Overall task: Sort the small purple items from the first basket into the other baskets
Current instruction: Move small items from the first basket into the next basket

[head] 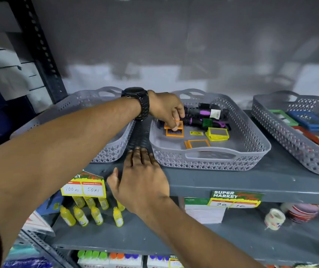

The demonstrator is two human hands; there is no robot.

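Note:
Three grey lattice baskets stand on the grey shelf: a left basket [104, 151], a middle basket [212, 161] and a right basket [290, 136]. My left hand [166, 108], with a black watch on the wrist, reaches into the middle basket and its fingertips pinch an orange-framed small mirror [174, 125]. Below that lies an orange comb item [174, 132]. Black and purple hairbrushes [208, 118] lie at the back of this basket. Yellow-framed mirrors [218, 134] and another orange-framed mirror [197, 144] lie on its floor. My right hand [141, 176] rests flat on the shelf edge, fingers spread, holding nothing.
The right basket holds green [282, 117], blue [309, 120] and red [313, 138] framed items. Price tags [83, 187] hang from the shelf edge. On the lower shelf stand several yellow bottles [89, 213], a paper stack [205, 211] and a tape roll [274, 218].

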